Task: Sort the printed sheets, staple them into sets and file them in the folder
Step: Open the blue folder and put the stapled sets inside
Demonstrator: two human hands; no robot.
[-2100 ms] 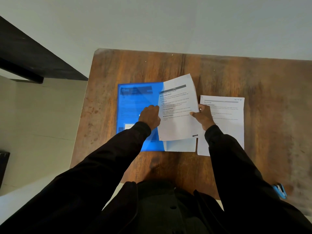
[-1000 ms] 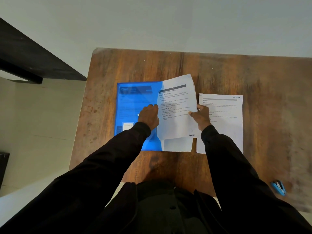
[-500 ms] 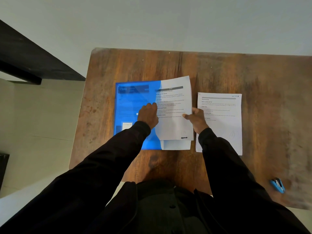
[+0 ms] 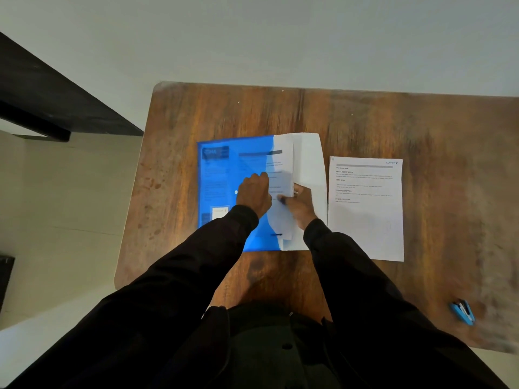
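We see a brown wooden table (image 4: 365,122), grainy with a worn finish and rounded corners. A blue translucent plastic folder (image 4: 222,186), rectangular, lies flat at the table's middle, and print shows faintly through its cover. The sheet set (image 4: 282,167) is white paper with a dark header bar and lines of text. Its left part sits under the blue cover and its right part sticks out, with a blank page on the far right. The left hand (image 4: 254,193) has its fingers curled tight, gripping the cover's free edge. The right hand (image 4: 302,207) pinches the set's edge, though its fingers are blurred. A loose printed sheet (image 4: 365,214) lies flat just beside the set on the right. A small blue stapler (image 4: 463,313) sits near the table's near-right edge. Both sleeves (image 4: 196,262) are black.
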